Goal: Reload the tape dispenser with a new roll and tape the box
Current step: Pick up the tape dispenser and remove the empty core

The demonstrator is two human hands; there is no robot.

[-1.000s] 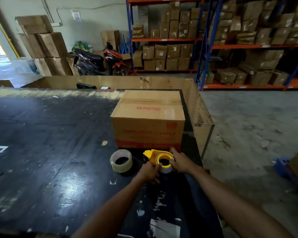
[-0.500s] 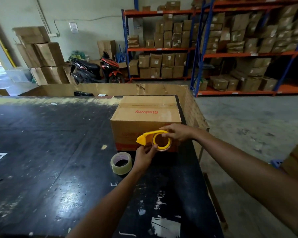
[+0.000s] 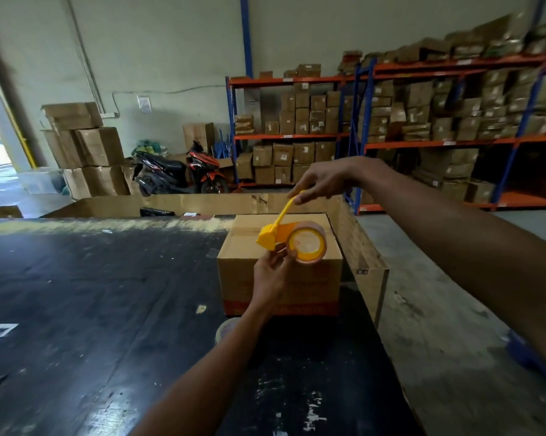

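Observation:
A yellow tape dispenser (image 3: 273, 236) with a tape roll (image 3: 306, 247) on its hub is held up in the air in front of the cardboard box (image 3: 315, 281). My left hand (image 3: 273, 272) grips it from below at the roll's edge. My right hand (image 3: 325, 180) pinches the end of the dispenser's thin yellow arm, which is swung up and away from the body. The box stands on the black table (image 3: 92, 309) near its right edge. A clear tape roll (image 3: 224, 330) lies on the table, mostly hidden behind my left forearm.
An open cardboard bin (image 3: 369, 265) borders the table's far and right sides. Beyond it stand a parked motorbike (image 3: 183, 173), stacked cartons (image 3: 86, 149) and blue-orange shelving (image 3: 391, 127) full of boxes. Concrete floor lies to the right.
The dispenser has risen from the table to above the box's front. My right hand has pulled the yellow arm up and open. The camera has tilted upward.

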